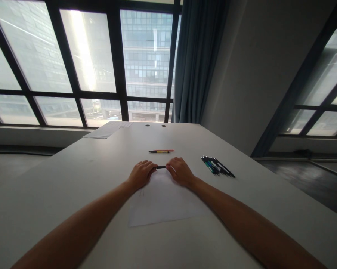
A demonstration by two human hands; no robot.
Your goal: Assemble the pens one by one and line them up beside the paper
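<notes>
Gripped at either end by left hand point(141, 173) and right hand point(180, 171), black pen point(161, 167) above paper sheet point(163, 198) on white bench point(73, 179) (more pens point(217, 166) lying to the right)

Black pen point(161, 167) shows only a short middle stretch; both ends hidden inside the left hand point(141, 174) and right hand point(180, 172), fingertips curled under, out of sight. Sheet point(163, 200) has faint marks near the left wrist, too small to read. Pen bunch point(217, 166) overlaps, count unclear; both forearms cut off by the bottom edge.
</notes>
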